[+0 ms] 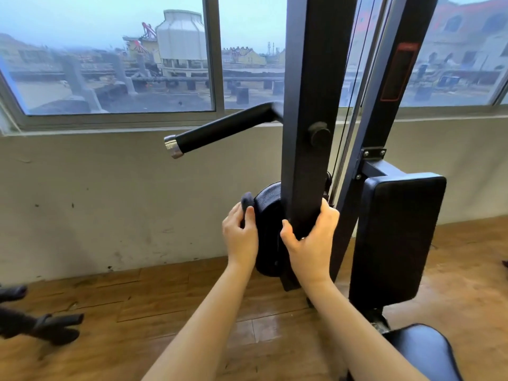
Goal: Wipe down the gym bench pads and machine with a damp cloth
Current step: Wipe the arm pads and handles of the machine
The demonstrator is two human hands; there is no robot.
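The machine's dark upright post (308, 111) runs top to bottom, its long axis near vertical, with the right hand (309, 232) wrapped tight around its lower end. Just left of the post, the left hand (240, 233) pinches a dark cloth (246, 200) against the round black pad (268, 229). Right of the post stands an upright rectangular back pad (398, 237), and a black handle (220, 132) angles down-left from the post.

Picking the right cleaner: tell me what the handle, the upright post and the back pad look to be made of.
Handle: matte black rubber or foam grip, shiny metal end cap.
Upright post: probably painted steel, smooth dark satin finish, square section.
Back pad: likely vinyl or faux leather, black, fine grain, rounded cushioned edges.
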